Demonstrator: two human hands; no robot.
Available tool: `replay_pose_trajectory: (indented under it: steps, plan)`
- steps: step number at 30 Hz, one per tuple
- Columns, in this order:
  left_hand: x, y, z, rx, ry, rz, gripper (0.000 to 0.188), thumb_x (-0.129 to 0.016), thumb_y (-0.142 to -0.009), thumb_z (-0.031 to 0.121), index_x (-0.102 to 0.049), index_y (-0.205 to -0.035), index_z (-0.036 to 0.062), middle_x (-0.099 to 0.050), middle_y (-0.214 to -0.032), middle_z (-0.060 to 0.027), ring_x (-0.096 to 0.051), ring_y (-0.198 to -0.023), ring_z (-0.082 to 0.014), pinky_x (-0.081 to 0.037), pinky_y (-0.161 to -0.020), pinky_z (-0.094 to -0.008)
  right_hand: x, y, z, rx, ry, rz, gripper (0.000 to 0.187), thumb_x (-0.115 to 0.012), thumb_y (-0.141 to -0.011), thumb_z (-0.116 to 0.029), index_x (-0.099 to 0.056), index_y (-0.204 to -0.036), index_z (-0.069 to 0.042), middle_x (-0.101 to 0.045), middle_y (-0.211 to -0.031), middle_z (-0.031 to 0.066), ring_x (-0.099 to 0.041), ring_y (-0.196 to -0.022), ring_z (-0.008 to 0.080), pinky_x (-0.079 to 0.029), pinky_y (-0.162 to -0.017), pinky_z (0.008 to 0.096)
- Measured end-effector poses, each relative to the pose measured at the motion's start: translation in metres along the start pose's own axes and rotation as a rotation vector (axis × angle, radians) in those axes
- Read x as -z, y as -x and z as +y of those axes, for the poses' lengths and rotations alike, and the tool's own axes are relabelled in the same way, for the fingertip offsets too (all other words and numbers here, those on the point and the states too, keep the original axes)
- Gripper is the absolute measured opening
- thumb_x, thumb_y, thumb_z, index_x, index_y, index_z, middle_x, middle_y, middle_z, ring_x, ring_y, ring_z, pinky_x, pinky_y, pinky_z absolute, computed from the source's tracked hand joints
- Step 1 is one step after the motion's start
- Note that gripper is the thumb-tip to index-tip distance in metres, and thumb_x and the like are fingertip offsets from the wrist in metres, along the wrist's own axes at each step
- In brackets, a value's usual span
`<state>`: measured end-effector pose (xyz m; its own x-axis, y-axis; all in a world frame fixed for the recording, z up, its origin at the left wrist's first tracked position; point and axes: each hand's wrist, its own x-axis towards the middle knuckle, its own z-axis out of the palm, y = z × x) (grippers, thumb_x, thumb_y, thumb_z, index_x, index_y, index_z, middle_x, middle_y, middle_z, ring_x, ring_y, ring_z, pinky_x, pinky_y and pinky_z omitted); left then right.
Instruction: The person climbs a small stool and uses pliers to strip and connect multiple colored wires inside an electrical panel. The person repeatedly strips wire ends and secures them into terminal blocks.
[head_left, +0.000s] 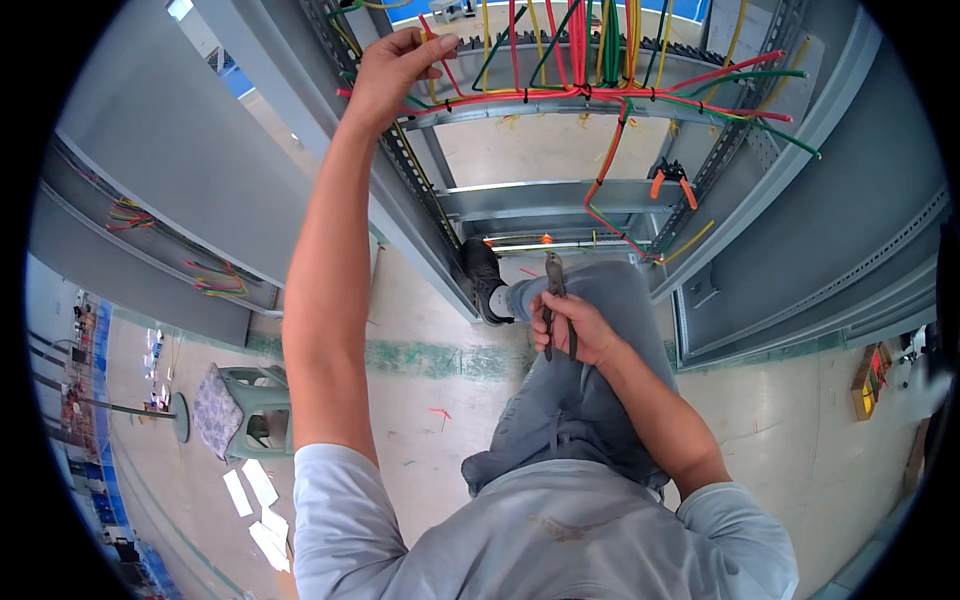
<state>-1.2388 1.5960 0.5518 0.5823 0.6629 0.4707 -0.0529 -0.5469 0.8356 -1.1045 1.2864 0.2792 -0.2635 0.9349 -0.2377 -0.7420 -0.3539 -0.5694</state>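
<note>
The left hand (400,75) is raised to the upper left of an open metal cabinet (335,105), its fingers curled in close to the thumb beside a thin red wire (448,68); whether they are clamped on that wire or only brush it, I cannot tell. The right hand (575,325) has its fingers wrapped round the dark handles of a pair of pliers (556,275), low over the lap, with the head pointing up and away from the body, probably so that the tool is ready while the other arm reaches. The wires lie mainly in a long bundle (500,98) across the cabinet, above a crossbar (540,200). Black ties (526,95) bind it at intervals, seemingly to keep the red, green and yellow strands in one line, while loose ends fan out at the right. A tied branch (607,165) drops from the bundle toward the cabinet's lower right, perhaps to serve a lower point. Orange-handled pliers (689,193) sit at the crossbar's right end, handles spread downward, likely parked within easy reach. One shoe (482,275) is set inside the cabinet's base, which probably brings the body closer to the wires.
</note>
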Motion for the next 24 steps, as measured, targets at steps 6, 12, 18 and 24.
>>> replay_pose_trajectory:
  steps: [6,12,18,24]
  plan:
    - [-0.015,0.014,0.005,-0.063,-0.026,0.087,0.035,-0.08,-0.089,0.028,-0.072,-0.109,0.0003,-0.072,-0.097,-0.0043,-0.062,-0.085,-0.0097,-0.053,-0.078,-0.0274,-0.005,0.001,0.0,0.014,-0.014,0.008,0.03,-0.056,-0.105,-0.034,-0.06,-0.105,-0.004,-0.059,-0.081,0.008,-0.06,-0.073,0.0222,-0.053,-0.07,0.0404]
    - [-0.069,0.078,0.012,-0.311,-0.105,0.507,0.044,-0.079,-0.087,0.008,-0.062,-0.127,-0.0013,-0.06,-0.13,-0.01,-0.064,-0.096,-0.0136,-0.055,-0.08,-0.0275,-0.008,-0.001,0.001,0.04,0.057,0.015,0.035,-0.052,-0.106,-0.038,-0.06,-0.111,-0.003,-0.061,-0.086,0.0102,-0.062,-0.079,0.0232,-0.052,-0.074,0.0379]
    - [-0.115,0.117,0.011,-0.552,-0.328,0.577,0.044,-0.076,-0.088,-0.002,-0.061,-0.129,-0.0004,-0.055,-0.136,-0.0149,-0.063,-0.112,-0.0217,-0.058,-0.09,-0.0318,-0.01,0.002,-0.002,0.076,0.171,0.061,0.044,-0.048,-0.107,-0.041,-0.061,-0.117,0.0,-0.065,-0.089,0.0107,-0.065,-0.084,0.0223,-0.053,-0.078,0.0354]
    - [-0.126,0.088,0.026,-0.614,-0.398,0.542,0.062,-0.081,-0.085,0.005,-0.053,-0.14,0.0004,-0.052,-0.142,-0.0193,-0.061,-0.122,-0.0264,-0.058,-0.094,-0.0374,-0.012,0.004,-0.002,0.091,0.231,0.071,0.044,-0.046,-0.108,-0.043,-0.064,-0.119,-0.005,-0.066,-0.089,0.0067,-0.066,-0.084,0.0172,-0.052,-0.075,0.0299]
